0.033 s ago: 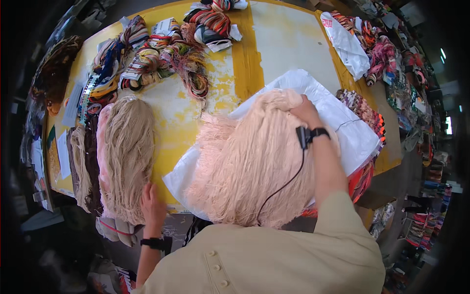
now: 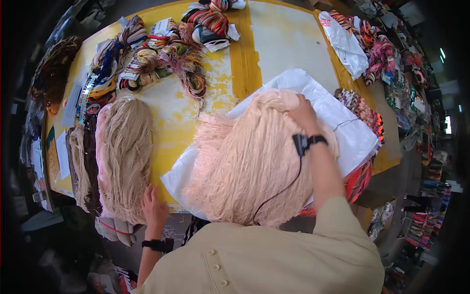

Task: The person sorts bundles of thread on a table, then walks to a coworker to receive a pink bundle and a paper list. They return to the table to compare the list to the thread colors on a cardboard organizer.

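A large bundle of pale pink yarn (image 2: 254, 161) lies spread on a white plastic sack (image 2: 325, 105), its loose strands fanning toward my body. My right hand (image 2: 304, 116) is closed on the bundle's far right end, with its fingertips partly hidden there. Down at the table's front edge is my left hand (image 2: 154, 208), fingers stretched out and holding nothing. Its fingertips come up against the side of a beige yarn hank (image 2: 127, 157). Pink yarn (image 2: 101, 169) shows along that hank's left side.
Multicoloured skeins (image 2: 144, 61) lie along the far left of the yellow-and-white table (image 2: 289, 44). A white bag (image 2: 343, 46) and more coloured yarn (image 2: 383, 56) sit at the far right. A black cable (image 2: 279, 193) runs from my right wrist across the pink yarn.
My right hand has shifted very slightly on the pale pink yarn. The whole view has moved a few pixels; otherwise things lie as before.
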`<state>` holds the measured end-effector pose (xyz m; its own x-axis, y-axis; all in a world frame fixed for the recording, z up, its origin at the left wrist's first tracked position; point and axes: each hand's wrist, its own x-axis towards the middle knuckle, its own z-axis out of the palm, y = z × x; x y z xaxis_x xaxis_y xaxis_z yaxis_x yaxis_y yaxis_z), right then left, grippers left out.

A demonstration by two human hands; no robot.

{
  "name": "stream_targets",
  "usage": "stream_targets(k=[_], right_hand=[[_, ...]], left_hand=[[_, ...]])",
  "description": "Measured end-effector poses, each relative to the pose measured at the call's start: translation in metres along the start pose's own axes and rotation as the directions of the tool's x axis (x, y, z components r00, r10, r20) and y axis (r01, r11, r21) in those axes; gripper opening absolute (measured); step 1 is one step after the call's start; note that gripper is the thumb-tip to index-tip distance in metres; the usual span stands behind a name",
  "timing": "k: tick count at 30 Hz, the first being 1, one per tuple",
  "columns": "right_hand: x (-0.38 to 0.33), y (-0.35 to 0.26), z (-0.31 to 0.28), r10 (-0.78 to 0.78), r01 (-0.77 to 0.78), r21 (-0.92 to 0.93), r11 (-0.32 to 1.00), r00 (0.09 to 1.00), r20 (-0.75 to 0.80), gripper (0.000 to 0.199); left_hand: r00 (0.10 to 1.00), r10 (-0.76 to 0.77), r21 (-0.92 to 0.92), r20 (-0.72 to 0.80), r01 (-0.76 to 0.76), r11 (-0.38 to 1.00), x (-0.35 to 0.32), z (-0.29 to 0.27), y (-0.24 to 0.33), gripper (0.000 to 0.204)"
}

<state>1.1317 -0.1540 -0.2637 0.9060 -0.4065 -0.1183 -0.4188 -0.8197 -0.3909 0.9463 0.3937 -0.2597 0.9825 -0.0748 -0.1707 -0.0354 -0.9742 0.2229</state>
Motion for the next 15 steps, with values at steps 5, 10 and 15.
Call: stream_targets(k=[5, 10, 15], right_hand=[[-0.134, -0.032, -0.006, -0.496, 0.48, -0.137, 0.867, 0.799, -0.341, 0.071], [-0.152, -0.015, -0.007, -0.388, 0.378, -0.124, 0.917, 0.92, -0.064, 0.082], [-0.068, -0.021, -0.032, -0.342, 0.343, -0.336, 0.877, 0.938, 0.063, 0.077]], left_hand=[[0.992, 0.107, -0.174, 0.061, -0.095, 0.98, 0.008, -0.01, 0.048, 0.066], [0.973, 0.228, -0.262, 0.033, -0.212, 0.942, 0.046, -0.024, 0.076, 0.064], [0.987, 0.16, -0.263, 0.023, -0.149, 0.953, 0.023, -0.03, 0.072, 0.064]])
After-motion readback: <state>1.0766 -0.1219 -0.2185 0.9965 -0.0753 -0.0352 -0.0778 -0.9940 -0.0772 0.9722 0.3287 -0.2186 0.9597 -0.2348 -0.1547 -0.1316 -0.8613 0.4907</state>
